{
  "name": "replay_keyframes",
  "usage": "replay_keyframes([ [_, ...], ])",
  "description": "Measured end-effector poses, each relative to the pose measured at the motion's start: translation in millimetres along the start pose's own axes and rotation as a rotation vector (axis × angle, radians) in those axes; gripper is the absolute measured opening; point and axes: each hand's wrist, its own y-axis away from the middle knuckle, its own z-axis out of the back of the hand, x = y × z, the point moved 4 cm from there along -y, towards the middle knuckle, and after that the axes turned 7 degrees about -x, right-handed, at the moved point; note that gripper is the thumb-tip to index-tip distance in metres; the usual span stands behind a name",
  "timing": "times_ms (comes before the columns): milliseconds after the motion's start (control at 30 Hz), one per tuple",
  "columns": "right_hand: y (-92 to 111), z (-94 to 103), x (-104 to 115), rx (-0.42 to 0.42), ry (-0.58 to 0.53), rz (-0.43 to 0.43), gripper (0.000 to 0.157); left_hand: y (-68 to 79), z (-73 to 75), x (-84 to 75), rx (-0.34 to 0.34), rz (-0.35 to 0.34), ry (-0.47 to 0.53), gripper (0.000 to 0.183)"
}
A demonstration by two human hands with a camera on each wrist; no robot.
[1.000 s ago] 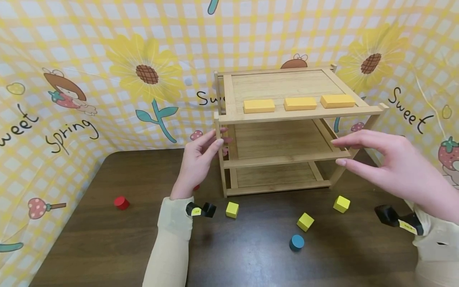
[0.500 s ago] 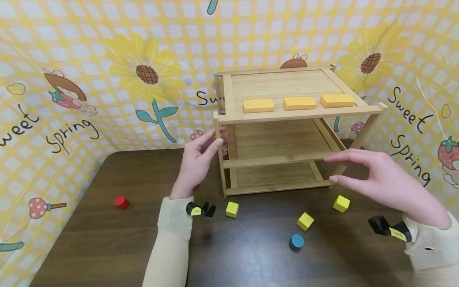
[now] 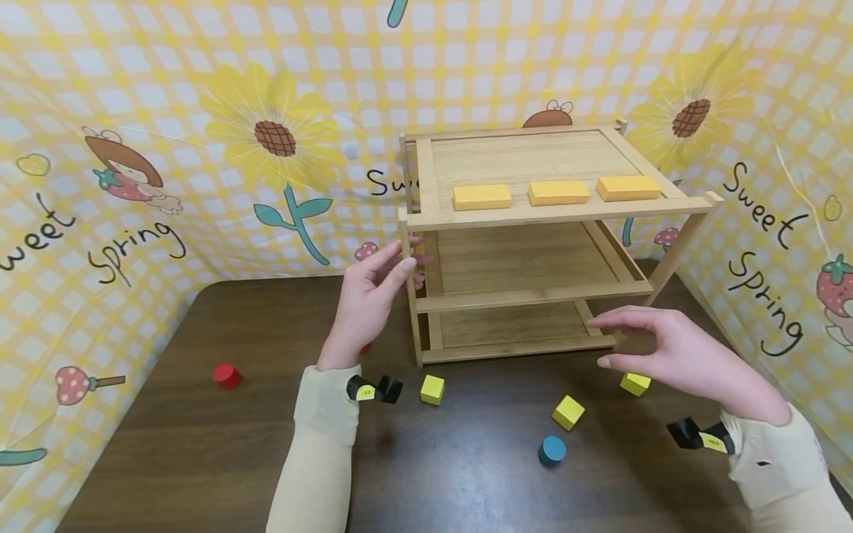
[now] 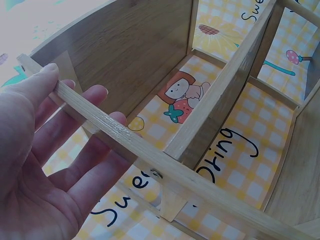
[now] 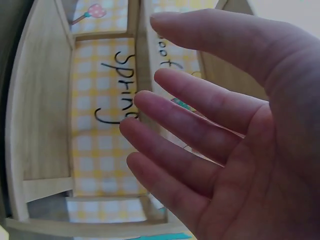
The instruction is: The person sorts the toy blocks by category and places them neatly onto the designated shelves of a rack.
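head view: wooden rack (image 3: 533, 297) upright, long axis left-to-right

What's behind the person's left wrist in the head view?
A sliver of a red object shows beside the left wrist, against the dark tabletop. The wrist covers the rest, so the object's full shape cannot be told.

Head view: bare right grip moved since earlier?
Yes: the bare right grip moved down and left versus the pale tiered wooden rack, from middle to bottom shelf level.
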Motion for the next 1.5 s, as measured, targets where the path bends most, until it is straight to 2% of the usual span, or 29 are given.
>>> replay_keyframes([
  [133, 1.1, -5.0, -9.7, 0.049, -0.008, -0.061, 0.048, 0.1, 0.2, -0.1, 0.000, -0.002, -0.002, 0.035],
  [500, 4.1, -26.1, -29.6, 0.161, -0.113, -0.114, 0.052, 0.5, 0.4, 0.1, 0.004, 0.012, -0.003, 0.036],
  [1033, 13.3, -62.8, -40.5, 0.363, -0.252, -0.086, 0.057, 0.7, 0.0, 0.2, 0.002, 0.013, -0.006, 0.035],
  [1300, 12.5, -78.7, -40.5, 0.412, -0.359, -0.072, 0.050, 1.0, 0.4, 1.5, 0.003, 0.006, -0.006, 0.035],
  [1500, 12.3, -87.1, -40.6, 0.436, -0.342, -0.082, 0.044, 0.5, 0.1, 1.3, 0.001, 0.001, -0.021, 0.035],
])
